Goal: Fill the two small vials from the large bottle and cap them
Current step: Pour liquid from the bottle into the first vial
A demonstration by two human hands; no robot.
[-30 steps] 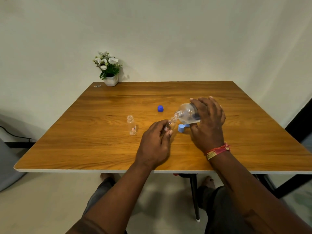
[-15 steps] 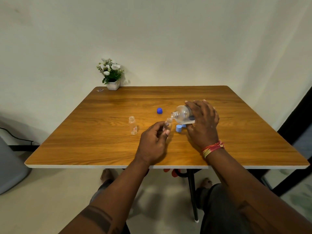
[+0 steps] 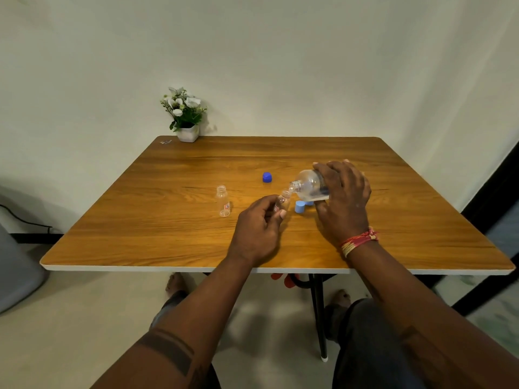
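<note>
Head view: large bottle (image 3: 310, 184) in right grip (image 3: 344, 197), mouth tipped left over left-gripped vial (image 3: 284, 200).

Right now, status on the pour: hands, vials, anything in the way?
Left hand grips vial, tilted. Right hand tips large bottle, mouth at vial's mouth. Second vial upright, uncapped, apart. Light blue caps under bottle, not blocking.

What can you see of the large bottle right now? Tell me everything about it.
The large bottle is clear, plastic by the look, uncapped, with a threaded neck. The right hand grips its body from above and holds it tipped nearly flat above the table, mouth pointing left and slightly down. A little clear liquid pools along its lower side. Its mouth meets the mouth of the small vial that the left hand holds tilted toward it. Two light blue caps lie below it.
</note>
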